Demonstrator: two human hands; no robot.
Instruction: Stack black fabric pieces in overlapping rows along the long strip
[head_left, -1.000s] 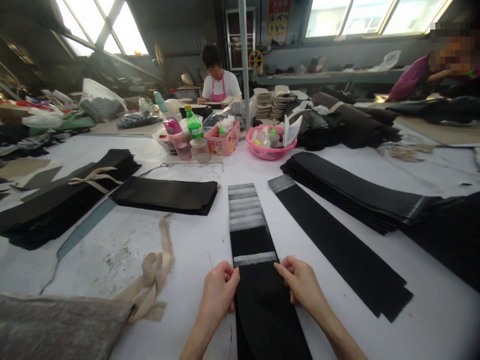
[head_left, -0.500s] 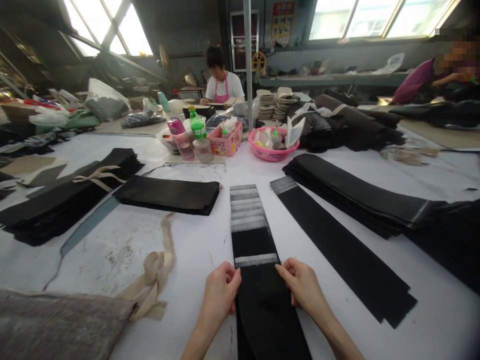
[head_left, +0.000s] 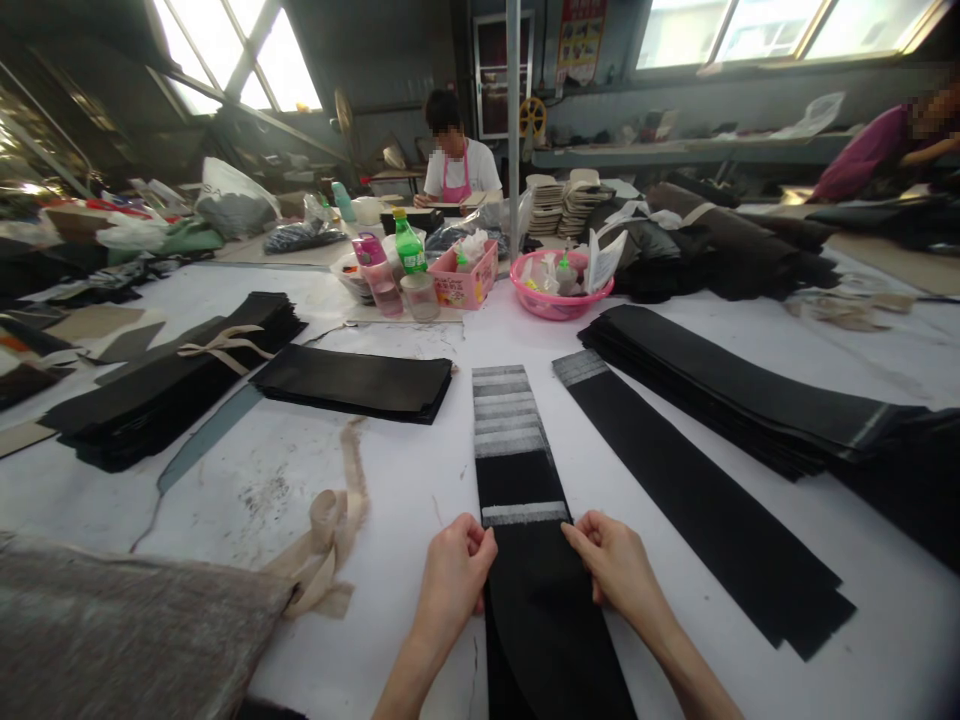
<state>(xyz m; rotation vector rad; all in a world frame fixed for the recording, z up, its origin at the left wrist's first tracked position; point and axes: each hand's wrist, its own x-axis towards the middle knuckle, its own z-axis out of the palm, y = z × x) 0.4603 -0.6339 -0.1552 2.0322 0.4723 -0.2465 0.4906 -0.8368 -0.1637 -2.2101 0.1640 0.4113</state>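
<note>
My left hand (head_left: pixel 454 572) and my right hand (head_left: pixel 616 568) pinch opposite edges of a black strip (head_left: pixel 551 590), near its far end. It looks like fabric or thin leather, and its near part curves up and runs out of view at the bottom. Beyond its far edge lie overlapped black strips (head_left: pixel 517 480) whose ends show several whitish-grey bands (head_left: pixel 501 405). One such band (head_left: pixel 525 513) runs right along the edge between my hands. To the right, a second set of black strips (head_left: pixel 697 490) lies slantwise, with grey bands at its far end.
Stacks of black pieces lie at left (head_left: pixel 352 382) and right (head_left: pixel 735 385); a tied bundle (head_left: pixel 180 380) is farther left. A beige ribbon (head_left: pixel 330 540) and grey cloth (head_left: pixel 127 620) sit near left. A pink basin (head_left: pixel 559 300) and pink box (head_left: pixel 469 280) stand ahead. A person (head_left: pixel 459 170) sits beyond.
The whole view has shifted a little, so things appear farther right. Both hands keep their pinch on the black strip, at about the same place beside the grey band.
</note>
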